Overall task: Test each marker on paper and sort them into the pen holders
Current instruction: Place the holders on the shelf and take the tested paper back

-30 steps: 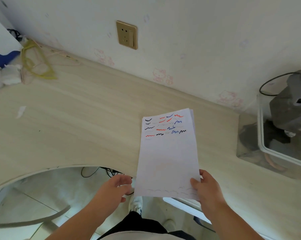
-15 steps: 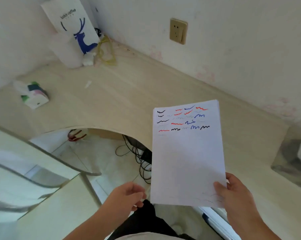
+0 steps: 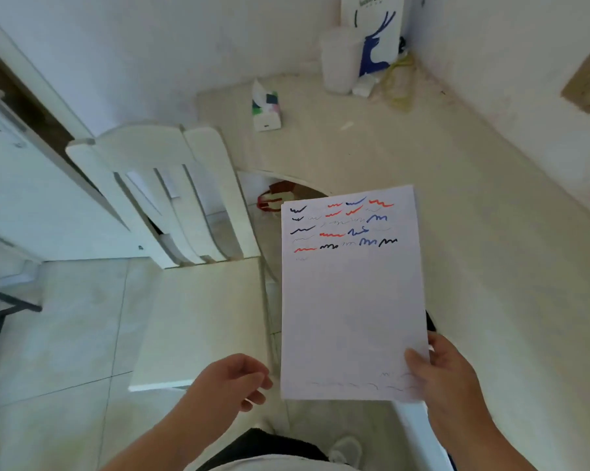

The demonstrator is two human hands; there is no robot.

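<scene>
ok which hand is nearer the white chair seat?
Left. The left hand hangs loosely curled, holding nothing, over the front edge of the white chair seat. The right hand is farther right, across the marked sheet of paper, pinching its lower right corner.

Your pale surface (image 3: 422, 171) carries, well beyond your grips, a tissue box (image 3: 266, 108), white cup (image 3: 339, 59) and paper bag (image 3: 376, 32).
</scene>
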